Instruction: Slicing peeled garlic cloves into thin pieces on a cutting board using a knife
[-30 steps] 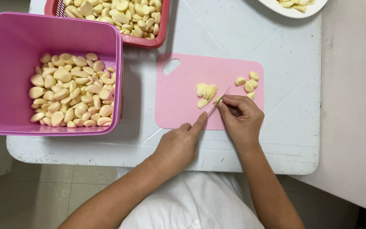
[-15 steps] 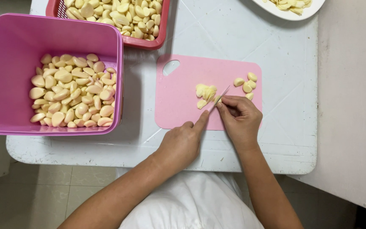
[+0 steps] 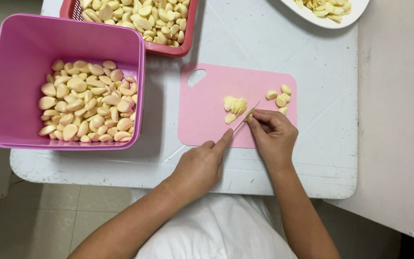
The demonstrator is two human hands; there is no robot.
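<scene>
Barely anything's moved: left hand (image 3: 200,168) keeps gripping the knife (image 3: 246,118), right hand (image 3: 274,134) pinches a garlic clove (image 3: 249,113) steady for slicing on the pink board (image 3: 207,115).

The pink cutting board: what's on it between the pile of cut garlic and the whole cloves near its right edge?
Nothing. In the head view, bare pink cutting board separates the cut garlic pile from the whole cloves. The knife blade lies just below that gap.
</scene>
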